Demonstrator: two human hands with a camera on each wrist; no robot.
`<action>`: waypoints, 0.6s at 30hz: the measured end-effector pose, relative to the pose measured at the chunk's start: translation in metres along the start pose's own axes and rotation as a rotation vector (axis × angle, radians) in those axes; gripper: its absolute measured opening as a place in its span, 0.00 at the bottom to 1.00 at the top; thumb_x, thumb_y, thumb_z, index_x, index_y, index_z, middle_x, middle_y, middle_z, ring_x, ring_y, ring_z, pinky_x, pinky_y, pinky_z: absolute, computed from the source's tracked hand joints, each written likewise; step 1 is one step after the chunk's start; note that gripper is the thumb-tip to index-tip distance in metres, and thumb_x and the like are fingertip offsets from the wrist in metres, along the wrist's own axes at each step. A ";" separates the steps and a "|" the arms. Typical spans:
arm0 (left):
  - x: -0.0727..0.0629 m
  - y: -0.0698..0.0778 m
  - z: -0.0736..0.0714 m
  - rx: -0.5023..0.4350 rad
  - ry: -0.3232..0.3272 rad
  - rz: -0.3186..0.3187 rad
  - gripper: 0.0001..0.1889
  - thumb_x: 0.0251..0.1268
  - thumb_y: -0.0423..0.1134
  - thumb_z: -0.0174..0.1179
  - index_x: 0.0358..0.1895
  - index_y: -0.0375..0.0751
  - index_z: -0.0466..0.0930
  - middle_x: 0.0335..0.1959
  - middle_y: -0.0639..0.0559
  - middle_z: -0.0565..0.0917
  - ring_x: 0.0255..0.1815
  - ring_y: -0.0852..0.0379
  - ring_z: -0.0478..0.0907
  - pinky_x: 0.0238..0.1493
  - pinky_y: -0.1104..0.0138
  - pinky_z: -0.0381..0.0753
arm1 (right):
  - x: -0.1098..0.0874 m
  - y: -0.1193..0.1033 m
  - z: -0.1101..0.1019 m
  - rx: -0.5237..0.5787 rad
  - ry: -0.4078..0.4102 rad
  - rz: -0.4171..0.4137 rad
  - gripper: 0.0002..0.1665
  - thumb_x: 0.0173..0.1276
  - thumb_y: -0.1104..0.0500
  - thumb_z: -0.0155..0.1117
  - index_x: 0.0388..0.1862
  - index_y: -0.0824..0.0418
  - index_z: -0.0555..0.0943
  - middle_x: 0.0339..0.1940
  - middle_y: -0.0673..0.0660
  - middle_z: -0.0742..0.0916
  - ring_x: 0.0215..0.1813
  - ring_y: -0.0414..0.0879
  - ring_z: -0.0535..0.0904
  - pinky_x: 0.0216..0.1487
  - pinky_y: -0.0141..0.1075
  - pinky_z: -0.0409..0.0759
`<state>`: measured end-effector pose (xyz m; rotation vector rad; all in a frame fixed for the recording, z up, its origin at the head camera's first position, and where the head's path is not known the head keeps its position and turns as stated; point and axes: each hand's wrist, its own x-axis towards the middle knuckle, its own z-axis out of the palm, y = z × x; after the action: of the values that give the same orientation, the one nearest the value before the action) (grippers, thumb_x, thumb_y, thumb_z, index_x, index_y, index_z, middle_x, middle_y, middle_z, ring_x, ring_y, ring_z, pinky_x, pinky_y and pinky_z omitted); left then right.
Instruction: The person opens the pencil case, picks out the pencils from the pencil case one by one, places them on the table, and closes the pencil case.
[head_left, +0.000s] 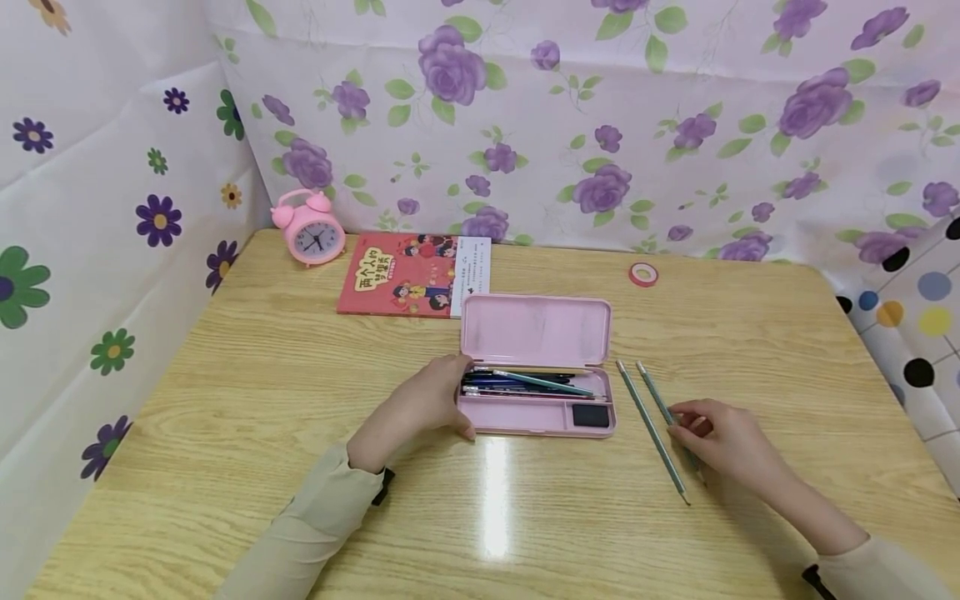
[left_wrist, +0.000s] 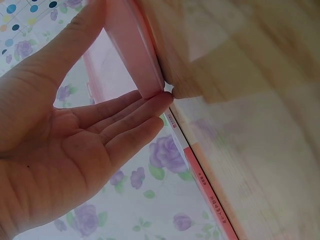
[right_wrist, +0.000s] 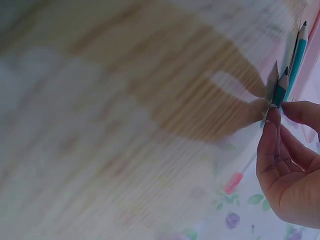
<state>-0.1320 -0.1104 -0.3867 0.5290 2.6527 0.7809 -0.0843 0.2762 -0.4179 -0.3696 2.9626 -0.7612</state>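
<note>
A pink pencil case (head_left: 513, 415) lies with its lid raised on the wooden table. Several pencils and pens (head_left: 525, 381) fill its back compartment, and a black eraser (head_left: 590, 415) sits in the front right one. My left hand (head_left: 423, 396) holds the case's left end, thumb at the front corner and fingers at the back. To the right of the case, my right hand (head_left: 727, 442) pinches a green pencil (right_wrist: 281, 89) between thumb and fingers, low over the table. Beside it on the left, a second green pencil (head_left: 651, 429) lies slanted, point toward me.
Behind the case lies a red and white book (head_left: 408, 283), with a pink alarm clock (head_left: 315, 237) at the back left corner. A roll of pink tape (head_left: 643, 274) is toward the back right. Flowered cloth (head_left: 525, 150) hangs along the table's back edge.
</note>
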 end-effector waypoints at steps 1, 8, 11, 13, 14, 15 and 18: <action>0.000 0.000 0.000 0.000 0.001 -0.001 0.42 0.24 0.39 0.81 0.51 0.32 0.71 0.45 0.42 0.78 0.47 0.50 0.74 0.57 0.58 0.73 | 0.001 0.000 0.000 -0.001 0.002 -0.002 0.15 0.61 0.60 0.66 0.45 0.65 0.82 0.29 0.51 0.85 0.29 0.40 0.79 0.27 0.29 0.77; -0.002 0.000 0.001 -0.009 0.003 -0.004 0.42 0.24 0.38 0.81 0.52 0.32 0.72 0.46 0.42 0.78 0.48 0.50 0.74 0.58 0.58 0.72 | 0.011 0.001 -0.001 -0.015 0.083 -0.076 0.14 0.62 0.60 0.64 0.45 0.64 0.82 0.33 0.54 0.86 0.32 0.44 0.81 0.29 0.31 0.79; -0.002 0.000 0.001 -0.014 0.008 -0.003 0.42 0.23 0.38 0.81 0.51 0.32 0.72 0.46 0.42 0.79 0.48 0.50 0.74 0.57 0.58 0.72 | 0.022 -0.004 -0.001 -0.023 0.112 -0.117 0.13 0.63 0.59 0.64 0.45 0.64 0.83 0.33 0.53 0.86 0.33 0.44 0.81 0.29 0.31 0.79; -0.001 0.000 0.001 -0.015 0.010 -0.001 0.41 0.23 0.38 0.81 0.51 0.32 0.72 0.45 0.42 0.79 0.48 0.50 0.74 0.57 0.58 0.73 | 0.029 -0.010 -0.001 -0.016 0.112 -0.136 0.13 0.63 0.59 0.64 0.45 0.63 0.83 0.33 0.52 0.86 0.33 0.44 0.81 0.29 0.31 0.79; -0.001 0.000 0.001 -0.015 0.009 -0.002 0.42 0.23 0.38 0.81 0.51 0.32 0.72 0.46 0.42 0.79 0.48 0.50 0.74 0.57 0.58 0.73 | 0.033 -0.013 -0.001 -0.016 0.111 -0.148 0.13 0.63 0.59 0.64 0.45 0.62 0.83 0.33 0.52 0.86 0.33 0.44 0.81 0.29 0.31 0.79; -0.001 0.000 0.001 -0.015 0.007 -0.001 0.42 0.23 0.38 0.81 0.51 0.32 0.72 0.46 0.42 0.79 0.48 0.51 0.74 0.57 0.58 0.73 | 0.037 -0.016 0.000 -0.011 0.109 -0.159 0.13 0.62 0.59 0.64 0.45 0.62 0.83 0.33 0.52 0.86 0.34 0.43 0.81 0.29 0.31 0.79; -0.001 0.000 0.000 -0.023 0.005 0.006 0.43 0.24 0.38 0.81 0.53 0.32 0.71 0.47 0.42 0.79 0.50 0.50 0.74 0.59 0.58 0.72 | 0.050 -0.025 0.004 0.004 0.092 -0.213 0.12 0.62 0.59 0.65 0.44 0.61 0.84 0.32 0.50 0.86 0.32 0.40 0.79 0.29 0.32 0.79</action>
<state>-0.1313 -0.1107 -0.3863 0.5296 2.6449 0.8146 -0.1267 0.2407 -0.4091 -0.6764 3.0399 -0.8246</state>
